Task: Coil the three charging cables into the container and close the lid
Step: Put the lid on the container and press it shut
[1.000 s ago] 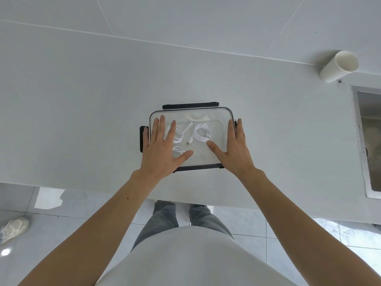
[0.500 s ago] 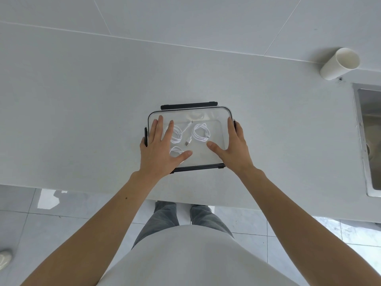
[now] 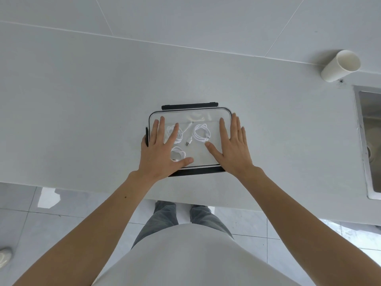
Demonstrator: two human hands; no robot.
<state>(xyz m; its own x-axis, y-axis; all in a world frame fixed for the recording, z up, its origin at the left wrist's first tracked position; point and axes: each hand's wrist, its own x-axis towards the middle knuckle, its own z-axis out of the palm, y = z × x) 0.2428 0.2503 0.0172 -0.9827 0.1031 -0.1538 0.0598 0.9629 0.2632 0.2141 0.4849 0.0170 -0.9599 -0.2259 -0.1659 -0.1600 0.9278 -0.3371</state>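
A clear rectangular container (image 3: 206,114) with a transparent lid and black side latches sits near the counter's front edge. Three coiled white charging cables show through the lid: one at the left (image 3: 181,134), one at the right (image 3: 202,135), one at the front (image 3: 178,152). My left hand (image 3: 159,153) lies flat on the lid's left part, fingers spread, partly covering the left coil. My right hand (image 3: 234,149) lies flat on the lid's right part, fingers spread over the right edge. The far latch (image 3: 189,105) sticks out flat; the near latch (image 3: 198,171) shows between my wrists.
A white cup (image 3: 340,66) lies on its side at the counter's back right. A steel sink (image 3: 369,141) is set into the counter at the right edge. The counter's front edge runs just below the container, with tiled floor and my legs beneath.
The black left latch, which stuck out flat from the container, has folded against its side under my left hand. Both hands stay pressed flat on the lid.
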